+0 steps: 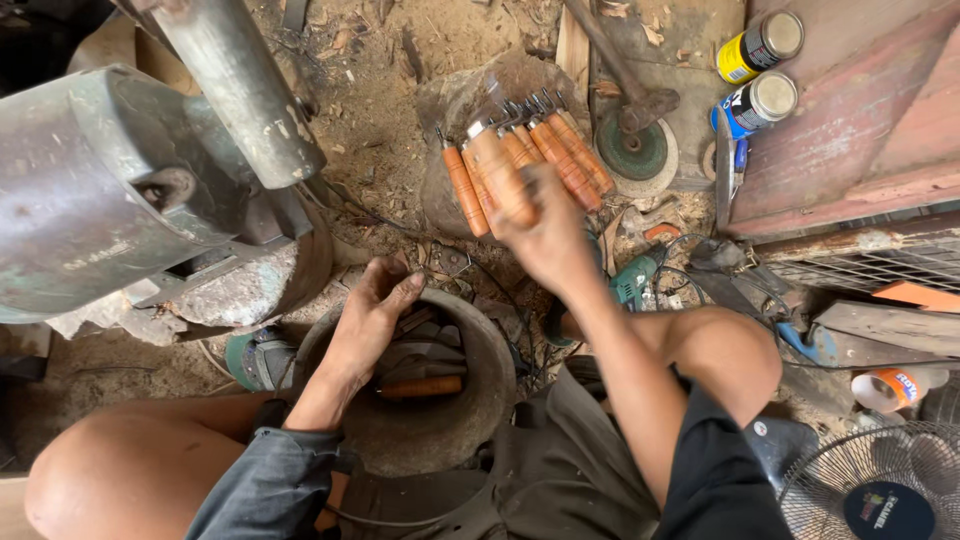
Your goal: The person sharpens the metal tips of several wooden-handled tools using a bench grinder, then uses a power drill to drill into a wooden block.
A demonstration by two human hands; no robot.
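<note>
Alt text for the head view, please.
A person's right hand lays an orange wooden-handled tool onto a row of similar handles, while the left hand reaches into a round grey bucket on the dusty floor.

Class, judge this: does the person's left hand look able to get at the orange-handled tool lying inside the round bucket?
Probably yes: the left hand already rests on the bucket rim, and the orange-handled tool lies uncovered just below it.
</note>
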